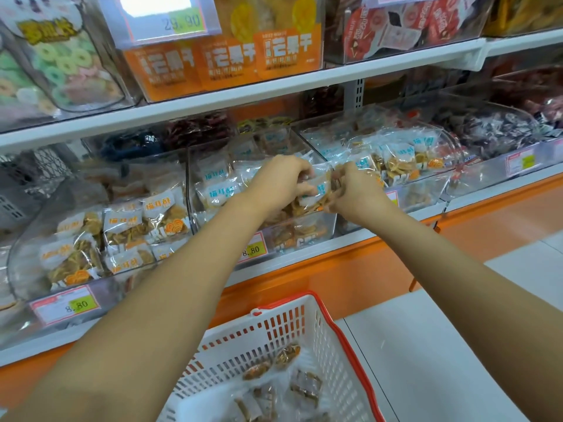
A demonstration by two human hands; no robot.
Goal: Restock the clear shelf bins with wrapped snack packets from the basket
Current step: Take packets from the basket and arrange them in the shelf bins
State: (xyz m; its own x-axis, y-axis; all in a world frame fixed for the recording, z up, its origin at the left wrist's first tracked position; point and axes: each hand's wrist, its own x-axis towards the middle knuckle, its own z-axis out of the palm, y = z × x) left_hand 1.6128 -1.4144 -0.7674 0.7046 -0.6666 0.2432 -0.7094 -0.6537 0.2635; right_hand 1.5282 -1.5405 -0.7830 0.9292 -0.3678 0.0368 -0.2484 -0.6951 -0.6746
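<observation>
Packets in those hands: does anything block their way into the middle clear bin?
Nothing visible does. The left hand and right hand hold the packets right over the middle bin, whose top is open.

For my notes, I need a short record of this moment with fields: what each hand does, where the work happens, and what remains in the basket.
left hand: grips the snack packet from its left side
right hand: holds the same packet from its right side
place: over the middle clear bin
bin contents: many similar blue-labelled packets
basket: white with a red rim, below the arms
in the basket: a few loose packets
</observation>
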